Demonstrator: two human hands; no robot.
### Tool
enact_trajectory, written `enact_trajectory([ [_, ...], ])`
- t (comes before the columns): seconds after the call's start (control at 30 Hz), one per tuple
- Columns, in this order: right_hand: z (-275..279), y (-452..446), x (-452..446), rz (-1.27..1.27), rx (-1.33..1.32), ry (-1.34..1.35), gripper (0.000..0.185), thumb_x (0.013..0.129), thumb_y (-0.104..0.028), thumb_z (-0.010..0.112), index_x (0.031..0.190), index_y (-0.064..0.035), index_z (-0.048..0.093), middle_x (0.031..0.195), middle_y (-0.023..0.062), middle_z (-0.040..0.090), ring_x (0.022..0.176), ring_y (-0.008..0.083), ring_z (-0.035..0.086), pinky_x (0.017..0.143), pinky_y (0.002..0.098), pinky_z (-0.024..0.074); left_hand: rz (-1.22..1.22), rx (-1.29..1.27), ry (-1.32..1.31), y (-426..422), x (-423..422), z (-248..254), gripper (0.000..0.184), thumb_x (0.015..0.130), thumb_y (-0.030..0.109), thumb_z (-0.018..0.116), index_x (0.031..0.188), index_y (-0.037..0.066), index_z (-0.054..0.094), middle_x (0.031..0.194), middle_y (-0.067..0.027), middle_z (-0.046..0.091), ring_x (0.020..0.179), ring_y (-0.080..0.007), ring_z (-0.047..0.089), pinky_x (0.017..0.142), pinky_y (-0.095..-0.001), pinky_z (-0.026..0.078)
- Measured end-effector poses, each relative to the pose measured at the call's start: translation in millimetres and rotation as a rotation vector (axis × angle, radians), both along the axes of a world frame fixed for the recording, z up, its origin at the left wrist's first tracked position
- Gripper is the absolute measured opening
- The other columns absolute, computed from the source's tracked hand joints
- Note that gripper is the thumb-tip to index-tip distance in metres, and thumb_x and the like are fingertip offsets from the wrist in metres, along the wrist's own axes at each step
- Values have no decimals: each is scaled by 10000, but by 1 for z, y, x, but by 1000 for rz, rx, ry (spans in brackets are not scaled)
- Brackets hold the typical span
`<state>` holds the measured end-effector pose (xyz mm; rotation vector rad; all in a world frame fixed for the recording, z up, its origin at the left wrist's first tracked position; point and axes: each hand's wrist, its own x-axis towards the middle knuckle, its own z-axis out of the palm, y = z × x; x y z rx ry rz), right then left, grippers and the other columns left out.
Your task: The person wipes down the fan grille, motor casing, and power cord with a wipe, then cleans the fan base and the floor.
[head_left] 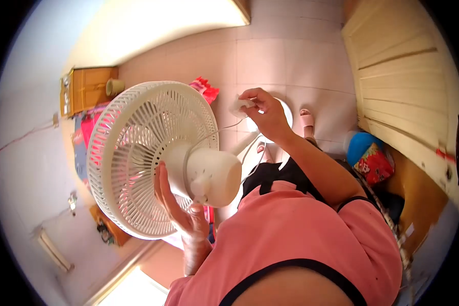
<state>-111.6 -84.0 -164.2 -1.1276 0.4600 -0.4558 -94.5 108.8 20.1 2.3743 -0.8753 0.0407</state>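
Observation:
A white pedestal fan (211,176) stands upright in front of me, its round cage (122,168) facing left and the motor housing towards me. My left hand (183,214) grips the housing from below, fingers reaching up between it and the rear of the cage. The thumb lies near the small knob (201,183). Out over the floor, my right hand (268,112) pinches a small white piece, apparently the plug (242,105) of the fan's white cord (224,126). The cord loops back around the housing. Below that hand shows the white round base (285,109).
Pink sandals (307,120) are on my feet beside the base. To the right are a cream wooden door (400,66), a blue item (364,145) and a red patterned bag (376,166). A wooden cabinet (89,89) stands at the left, with red cloth (205,89) behind the fan.

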Motion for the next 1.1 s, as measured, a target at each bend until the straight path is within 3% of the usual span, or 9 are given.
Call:
enact_trajectory([
  [0.13, -16, 10, 20, 245, 185, -27, 260, 882, -1, 588, 1129, -28, 512, 1028, 63, 583, 972, 136, 588, 868, 264, 466, 25, 414, 63, -11, 20, 13, 498, 903, 264, 542, 1295, -41, 498, 1349, -248, 454, 1266, -390, 395, 1050, -500, 296],
  [0.17, -19, 16, 24, 323, 245, -8, 286, 902, -30, 575, 1167, -31, 469, 1053, 74, 569, 1005, 156, 579, 888, 277, 459, 123, 344, 116, -22, 20, 15, 340, 854, 164, 570, 1154, 13, 619, 1301, -187, 524, 1238, -368, 431, 1053, -492, 283],
  [0.3, -18, 56, 33, 511, 14, 26, 264, 959, -189, 522, 1168, -49, 445, 938, 117, 571, 827, 154, 546, 731, 310, 450, 186, 463, 142, -36, 23, 18, 186, 761, 101, 627, 940, 84, 673, 1209, -77, 608, 1218, -318, 465, 1062, -463, 264],
  [0.47, 29, 37, -7, 451, 506, -28, 238, 939, -150, 540, 1126, -42, 439, 897, 88, 546, 758, 126, 517, 652, 291, 451, 234, 439, 206, -50, 15, 20, 163, 686, 97, 688, 847, 102, 666, 1199, -105, 615, 1251, -337, 461, 1104, -505, 208],
  [0.57, 45, 17, -42, 498, 539, -99, 234, 924, -165, 579, 1090, -40, 470, 895, 79, 552, 785, 129, 535, 693, 297, 464, -61, 351, 151, -37, 12, 12, 108, 688, 64, 661, 780, 117, 676, 1111, -132, 659, 1094, -313, 601, 1116, -534, 193],
  [0.67, 3, 23, -32, 376, 91, 21, 240, 844, -106, 654, 1031, -24, 529, 930, 39, 583, 863, 117, 572, 792, 271, 466, -114, 234, 92, -27, 9, 1, 160, 694, 28, 591, 790, 117, 683, 995, -116, 694, 1005, -301, 646, 1102, -544, 235],
  [0.77, -31, 34, 1, 429, -10, 127, 253, 818, -103, 679, 1026, -42, 550, 886, 53, 605, 820, 153, 598, 763, 299, 481, -140, 218, 25, -18, 5, -4, 196, 678, 23, 529, 761, 130, 670, 921, -100, 703, 921, -292, 672, 1052, -559, 326],
  [0.83, -38, 47, 20, 599, -49, 32, 258, 792, -146, 667, 1008, -62, 554, 901, 132, 640, 832, 307, 638, 745, 385, 500, -139, 203, -35, -16, 4, -7, 170, 676, 26, 522, 719, 137, 643, 866, -86, 697, 875, -278, 679, 1025, -562, 369],
  [1.1, -38, 81, 62, 839, -352, -230, 188, 797, -199, 654, 951, -106, 600, 783, 113, 663, 761, 300, 667, 655, 424, 509, -40, 223, -3, -18, -2, -6, 117, 806, 117, 605, 701, 166, 622, 773, -4, 677, 808, -195, 674, 1032, -516, 390],
])
